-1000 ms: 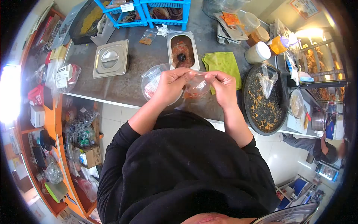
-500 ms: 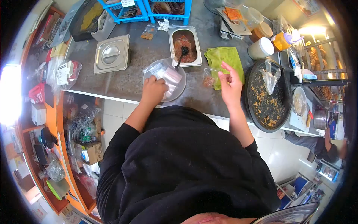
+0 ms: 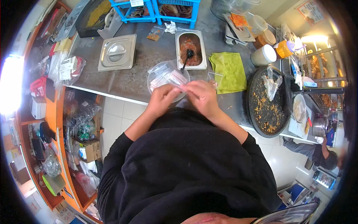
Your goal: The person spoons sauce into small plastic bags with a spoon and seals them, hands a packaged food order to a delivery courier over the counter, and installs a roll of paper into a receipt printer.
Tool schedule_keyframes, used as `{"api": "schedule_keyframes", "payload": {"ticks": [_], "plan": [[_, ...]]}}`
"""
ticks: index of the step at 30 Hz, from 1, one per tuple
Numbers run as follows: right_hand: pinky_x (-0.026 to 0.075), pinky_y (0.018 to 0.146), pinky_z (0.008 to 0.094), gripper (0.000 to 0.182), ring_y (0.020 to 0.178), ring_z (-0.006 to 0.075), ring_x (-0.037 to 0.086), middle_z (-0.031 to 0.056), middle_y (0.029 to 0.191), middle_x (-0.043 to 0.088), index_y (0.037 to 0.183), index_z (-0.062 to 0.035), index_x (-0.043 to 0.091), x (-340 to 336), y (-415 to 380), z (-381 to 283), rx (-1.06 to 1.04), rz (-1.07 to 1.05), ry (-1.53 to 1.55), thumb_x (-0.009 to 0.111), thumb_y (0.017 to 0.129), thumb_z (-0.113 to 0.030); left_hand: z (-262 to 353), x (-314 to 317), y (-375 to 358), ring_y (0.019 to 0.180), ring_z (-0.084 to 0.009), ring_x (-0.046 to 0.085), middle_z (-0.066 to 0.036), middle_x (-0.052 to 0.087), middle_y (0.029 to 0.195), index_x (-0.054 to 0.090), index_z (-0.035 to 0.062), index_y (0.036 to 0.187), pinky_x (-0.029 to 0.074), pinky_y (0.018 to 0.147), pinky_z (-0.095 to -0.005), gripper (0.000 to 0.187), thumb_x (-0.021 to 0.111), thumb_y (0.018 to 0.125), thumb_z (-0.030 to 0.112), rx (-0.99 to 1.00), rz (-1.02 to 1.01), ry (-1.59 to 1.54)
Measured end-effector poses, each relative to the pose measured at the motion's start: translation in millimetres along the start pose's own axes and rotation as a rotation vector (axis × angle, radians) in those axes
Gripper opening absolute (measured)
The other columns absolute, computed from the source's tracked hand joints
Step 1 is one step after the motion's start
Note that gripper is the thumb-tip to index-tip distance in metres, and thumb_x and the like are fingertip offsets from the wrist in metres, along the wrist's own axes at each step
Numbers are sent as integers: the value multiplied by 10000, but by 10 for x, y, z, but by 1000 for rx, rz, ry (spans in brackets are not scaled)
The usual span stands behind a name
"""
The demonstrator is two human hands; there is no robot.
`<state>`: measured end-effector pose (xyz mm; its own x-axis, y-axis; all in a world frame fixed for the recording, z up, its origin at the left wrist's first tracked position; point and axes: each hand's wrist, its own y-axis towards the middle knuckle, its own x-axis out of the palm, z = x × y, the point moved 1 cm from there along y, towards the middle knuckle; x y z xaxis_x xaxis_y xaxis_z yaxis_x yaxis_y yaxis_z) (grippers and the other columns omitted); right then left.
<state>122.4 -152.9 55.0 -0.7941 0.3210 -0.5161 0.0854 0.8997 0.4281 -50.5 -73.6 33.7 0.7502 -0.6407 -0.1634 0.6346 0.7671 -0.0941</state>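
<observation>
My left hand (image 3: 162, 99) and my right hand (image 3: 203, 98) meet in front of me at the table's near edge. Both are closed in a pinch at the end of a small clear plastic bag (image 3: 176, 78). Beneath it lies a round translucent dish (image 3: 150, 83) with more small flat bags (image 3: 159, 79) in it. Just beyond stands a metal pan (image 3: 204, 59) of reddish chopped filling (image 3: 187, 44), with a black spoon (image 3: 190, 53) resting inside. A small bag with some filling (image 3: 216, 77) lies right of my right hand, partly over a green cloth (image 3: 231, 72).
A lidded metal pan (image 3: 117, 52) sits to the left. Blue baskets (image 3: 175, 19) stand at the back, near a small bag of brown powder (image 3: 154, 34). On the right are a black round tray (image 3: 266, 112) with crumbs and a white-lidded jar (image 3: 264, 55). Another person (image 3: 322, 155) is at far right.
My right hand has come down and left from its raised place by the green cloth to meet my left hand. A small bag is now pinched between them. The view has shifted slightly.
</observation>
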Motion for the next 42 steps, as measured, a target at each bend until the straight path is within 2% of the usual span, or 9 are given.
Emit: {"api": "schedule_keyframes", "payload": {"ticks": [4, 10, 19, 28, 31, 34, 37, 38, 42], "plan": [[482, 726, 364, 218, 850, 292, 611, 61, 898, 642, 965, -69, 698, -33, 18, -89, -188, -30, -208, 733, 757, -120, -63, -65, 31, 644, -56, 484, 13, 552, 685, 657, 21, 835, 387, 579, -231, 252, 569, 946, 230, -159, -57, -304], [511, 768, 277, 214, 827, 144, 656, 52, 900, 685, 971, -2, 679, 22, -5, -177, 433, -210, 406, 741, 781, -76, -64, -20, -52, 602, -61, 516, 1, 564, 690, 640, 8, 799, 409, 544, -216, 216, 592, 935, 169, -81, -41, -31], [500, 639, 262, 134, 697, 94, 638, 87, 754, 689, 885, 19, 657, 11, 2, -135, 576, -155, 423, 679, 796, -79, 170, 33, -69, 596, -102, 537, -37, 565, 653, 628, -10, 791, 423, 547, -271, 155, 614, 898, 101, 154, -95, 167], [503, 625, 326, 83, 723, 227, 639, 85, 779, 629, 825, -30, 633, -22, 116, -155, 241, 47, 114, 662, 749, -48, 105, -46, -3, 494, -102, 517, -44, 527, 514, 540, -24, 624, 398, 472, -292, 292, 587, 866, 133, -107, 8, 100], [502, 644, 369, 72, 807, 262, 613, 67, 827, 594, 806, -57, 630, -110, 185, -208, -136, -324, -273, 661, 754, -96, 246, -109, 19, 463, -124, 482, -28, 498, 484, 528, -20, 590, 395, 468, -312, 310, 586, 852, 135, 60, -39, 438], [499, 658, 385, 84, 863, 263, 601, 51, 862, 583, 812, -93, 641, -120, 214, -305, -117, -433, -234, 662, 774, -164, 351, -321, 142, 505, -142, 479, -29, 544, 561, 560, -6, 669, 409, 510, -328, 248, 588, 861, 147, -49, -80, 641], [499, 653, 384, 97, 848, 266, 616, 64, 857, 607, 824, -114, 645, -126, 289, -264, -253, -289, -65, 667, 793, -204, 394, -363, 185, 677, -146, 554, -58, 628, 821, 613, 22, 875, 438, 609, -330, 195, 599, 878, 217, -2, -169, 277], [499, 657, 386, 93, 843, 268, 620, 69, 857, 615, 832, -116, 648, -138, 296, -262, -191, -361, -59, 660, 805, -204, 422, -395, 178, 1032, -186, 554, -107, 570, 1182, 546, 16, 1194, 435, 844, -336, 396, 555, 930, 312, -26, -338, 56], [497, 664, 391, 99, 817, 276, 634, 78, 844, 643, 917, -129, 649, -210, 444, -351, -37, -521, 53, 637, 848, -198, 599, -328, 85, 1329, -247, 331, -170, 424, 1368, 307, -94, 1392, 214, 1107, -359, 596, 392, 1007, 352, -111, -709, -402]]}}
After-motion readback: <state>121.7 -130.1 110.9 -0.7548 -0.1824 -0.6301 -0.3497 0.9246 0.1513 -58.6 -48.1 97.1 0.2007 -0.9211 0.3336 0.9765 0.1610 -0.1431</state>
